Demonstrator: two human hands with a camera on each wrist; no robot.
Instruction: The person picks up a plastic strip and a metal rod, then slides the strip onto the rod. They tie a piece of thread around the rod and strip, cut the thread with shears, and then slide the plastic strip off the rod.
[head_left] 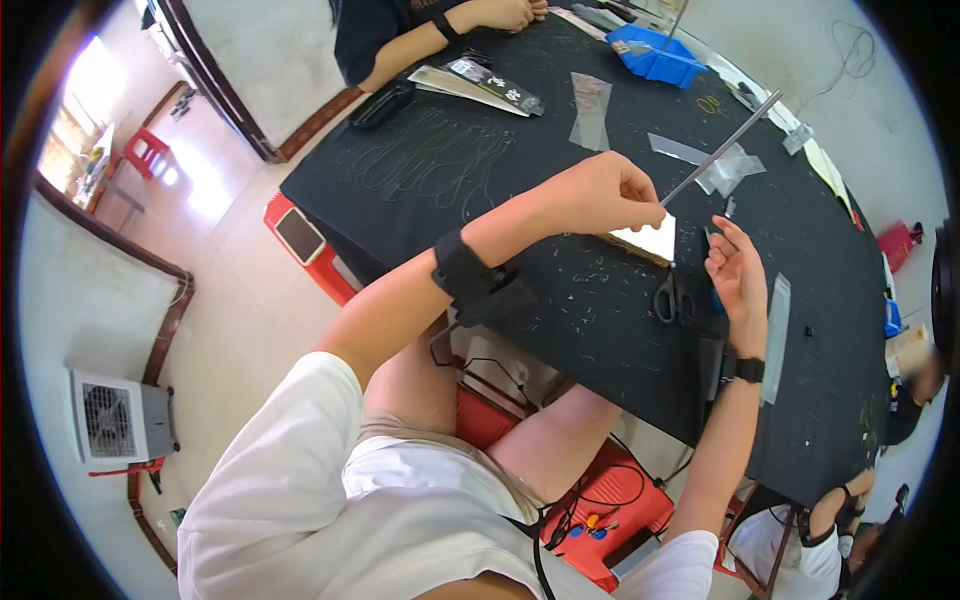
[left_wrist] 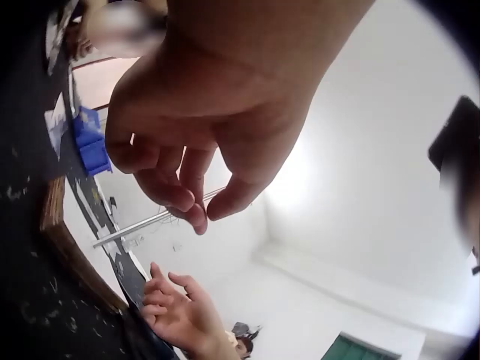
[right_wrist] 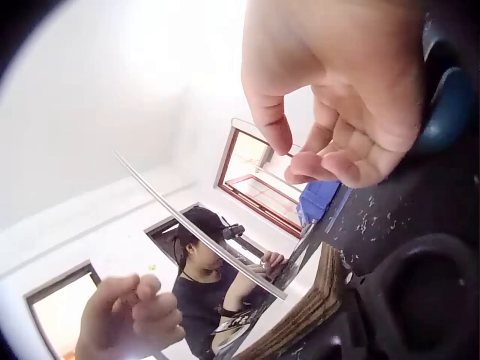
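Observation:
A thin metal rod stands tilted up from a white-topped block with brown layered sides. My left hand is raised beside the rod, fingers bent and the thumb tip close to a fingertip. In the left wrist view the rod passes behind those fingers; whether they pinch something very thin, I cannot tell. On the block's other side my right hand is held palm up with loosely bent fingers. Nothing shows between its thumb and fingers in the right wrist view. Black-handled scissors lie by the block.
Black cord lies in loops on the black-covered table. Clear plastic bags, a clear strip and a blue bin lie farther out. Another person's arm rests at the far edge. Small clippings are scattered near the block.

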